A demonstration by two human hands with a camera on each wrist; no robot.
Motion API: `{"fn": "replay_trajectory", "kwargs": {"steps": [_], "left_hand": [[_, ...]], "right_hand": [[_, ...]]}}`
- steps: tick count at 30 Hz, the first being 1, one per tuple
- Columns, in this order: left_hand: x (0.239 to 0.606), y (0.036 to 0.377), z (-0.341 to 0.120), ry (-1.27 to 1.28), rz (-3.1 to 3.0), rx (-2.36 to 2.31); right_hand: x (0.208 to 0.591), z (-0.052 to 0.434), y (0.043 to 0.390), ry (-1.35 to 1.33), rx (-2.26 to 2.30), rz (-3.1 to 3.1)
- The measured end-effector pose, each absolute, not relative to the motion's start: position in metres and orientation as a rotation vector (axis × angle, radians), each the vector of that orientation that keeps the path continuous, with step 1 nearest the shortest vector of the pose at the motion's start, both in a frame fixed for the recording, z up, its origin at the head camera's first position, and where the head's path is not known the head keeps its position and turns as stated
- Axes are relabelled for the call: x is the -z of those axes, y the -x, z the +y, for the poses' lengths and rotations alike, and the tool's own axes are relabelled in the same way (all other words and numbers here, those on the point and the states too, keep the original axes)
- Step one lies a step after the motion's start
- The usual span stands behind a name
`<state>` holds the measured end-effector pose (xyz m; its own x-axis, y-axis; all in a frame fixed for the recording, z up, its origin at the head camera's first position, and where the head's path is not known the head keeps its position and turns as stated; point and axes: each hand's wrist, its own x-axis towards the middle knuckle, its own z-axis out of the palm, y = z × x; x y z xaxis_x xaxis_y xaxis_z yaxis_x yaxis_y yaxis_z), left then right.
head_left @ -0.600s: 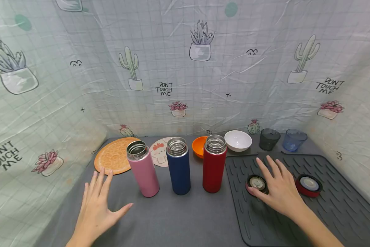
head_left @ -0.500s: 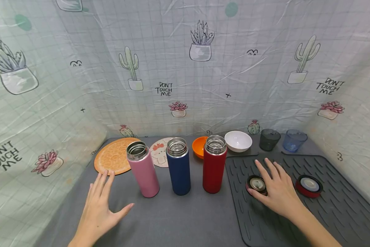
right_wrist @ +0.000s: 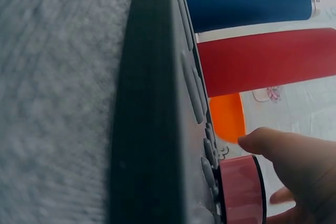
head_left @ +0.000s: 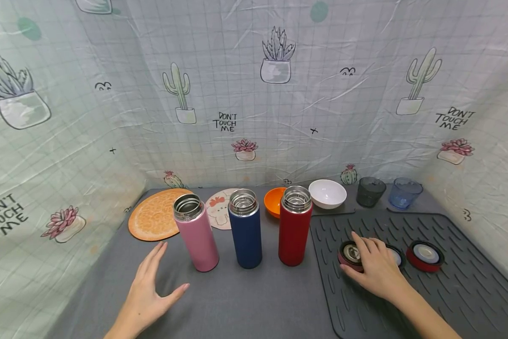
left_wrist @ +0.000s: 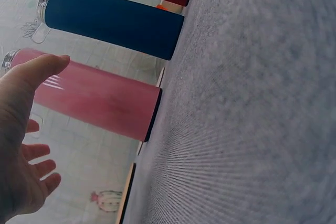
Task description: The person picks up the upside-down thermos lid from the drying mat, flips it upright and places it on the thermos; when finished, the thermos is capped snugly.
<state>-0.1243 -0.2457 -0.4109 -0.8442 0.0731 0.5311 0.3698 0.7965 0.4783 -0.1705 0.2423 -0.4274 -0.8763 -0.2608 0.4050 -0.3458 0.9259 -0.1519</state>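
Note:
Three lidless flasks stand upright in a row: a pink flask (head_left: 196,240), a blue flask (head_left: 246,235) and a red flask (head_left: 294,235). My left hand (head_left: 145,292) hovers in front of the pink one, thumb spread away from the fingers, holding nothing. My right hand (head_left: 376,268) is over the black mat, its fingers reaching above a pink lid (head_left: 349,262). In the right wrist view the thumb stays a little apart from that lid (right_wrist: 241,190). A second lid (head_left: 397,256) is mostly hidden behind the hand, and a red lid (head_left: 424,257) lies right of it.
The ridged black mat (head_left: 342,306) covers the table's right side. Behind stand an orange bowl (head_left: 272,201), a white bowl (head_left: 327,194), a dark cup (head_left: 370,192) and a blue cup (head_left: 404,193). An orange-slice placemat (head_left: 156,219) and a cartoon mat (head_left: 220,212) lie at back left.
My right hand has lowered toward the pink lid, its fingers closer together, uncovering part of the second lid. The left hand has shifted slightly right and nearer to me. The flasks have not moved.

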Motion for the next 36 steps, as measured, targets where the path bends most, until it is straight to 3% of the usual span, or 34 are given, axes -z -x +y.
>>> {"fn": "replay_trajectory", "kwargs": {"steps": [25, 36], "left_hand": [[0.412, 0.124, -0.233, 0.11, -2.563, 1.026], [0.395, 0.109, -0.219, 0.205, -2.561, 1.031]], "right_hand": [[0.435, 0.245, 0.175, -0.449, -0.391, -2.572], [0.413, 0.231, 0.17, -0.494, -0.496, -2.542]]}}
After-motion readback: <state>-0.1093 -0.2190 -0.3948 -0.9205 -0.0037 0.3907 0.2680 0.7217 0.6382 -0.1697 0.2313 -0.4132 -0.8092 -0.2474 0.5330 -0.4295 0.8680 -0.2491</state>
